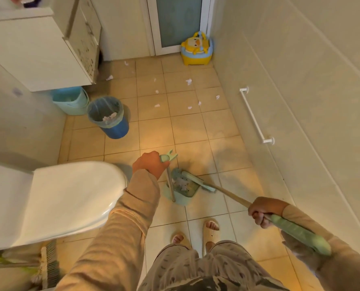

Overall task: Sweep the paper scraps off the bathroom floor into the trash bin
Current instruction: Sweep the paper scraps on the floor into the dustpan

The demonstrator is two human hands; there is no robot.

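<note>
Left hand (pixel 150 163): fingers closed around the upright dustpan (pixel 182 191) handle.
Right hand (pixel 263 212): fingers closed around the broom (pixel 198 182) handle.
Paper scraps (pixel 188 81): scattered over far floor tiles; some inside dustpan.
Trash bin (pixel 108 117): floor's left edge.

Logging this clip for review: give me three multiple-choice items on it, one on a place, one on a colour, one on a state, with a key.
1. Where is the dustpan?
A. On the floor before the feet
B. On the toilet lid
C. Inside the bin

2. What colour is the trash bin with the liner?
A. Red
B. Blue
C. White

3. What state is the toilet lid in?
A. Raised
B. Missing
C. Closed

Key: 1 A, it stands on tiles, left hand on its handle. 2 B, its wall is blue. 3 C, the lid lies flat.
</note>
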